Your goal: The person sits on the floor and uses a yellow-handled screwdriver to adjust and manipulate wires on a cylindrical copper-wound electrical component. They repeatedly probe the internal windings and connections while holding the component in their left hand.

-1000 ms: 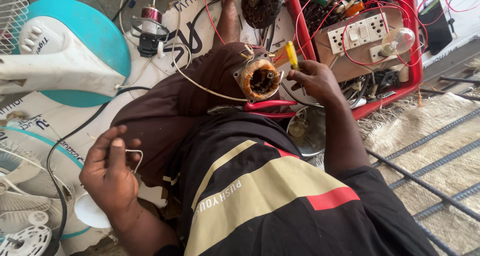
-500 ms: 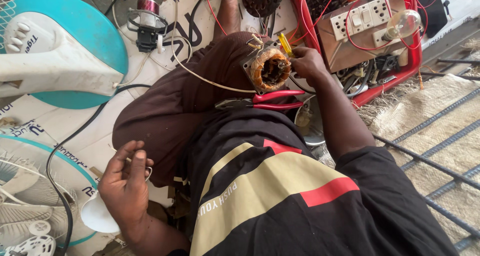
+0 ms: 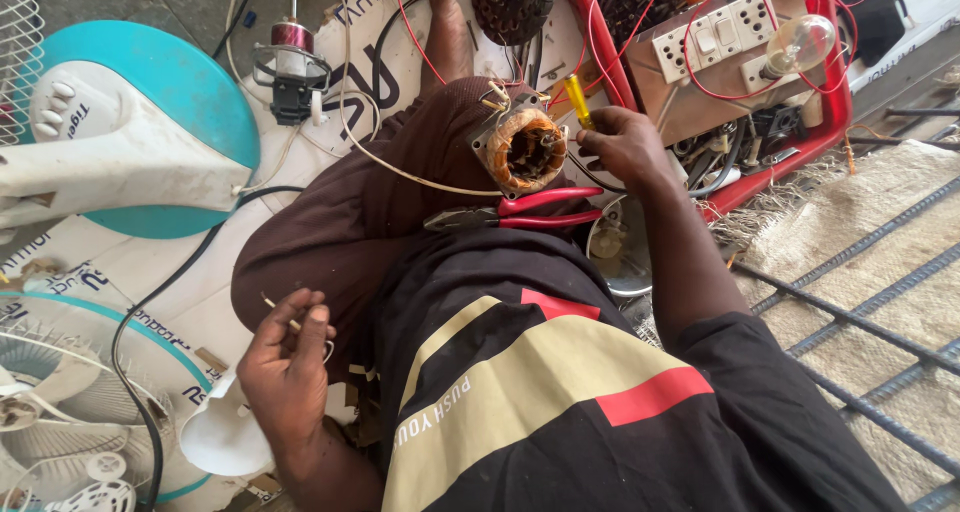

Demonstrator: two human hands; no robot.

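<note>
Both hands are busy: the left hand [image 3: 288,362] pinches the free end of a thin pale wire [image 3: 400,172] down by the hip, fingers closed on it, and the right hand [image 3: 625,144] is clenched on a yellow-handled screwdriver [image 3: 576,100] just beside the stator [image 3: 524,150]. That stator, a round core with coppery windings, sits balanced on the raised knee [image 3: 440,142], and the wire runs from it across the thigh to the left hand. Red-handled pliers [image 3: 530,210] lie loose on the lap just below it.

Nothing clamps the stator, so a firm tug on the wire or a push from the screwdriver could roll it off the knee onto the floor. The tip itself is hidden behind the core; if it slips among the coils it could nick the enamel or jab the leg. The wire looks thin enough to kink or snap under a sharp pull. A shift of the leg would likely send the pliers sliding off too. Red leads [image 3: 700,32] trail from the red tray [image 3: 830,112] with its switch board [image 3: 715,37] and bulb [image 3: 800,44], near enough to the right forearm to snag.
</note>
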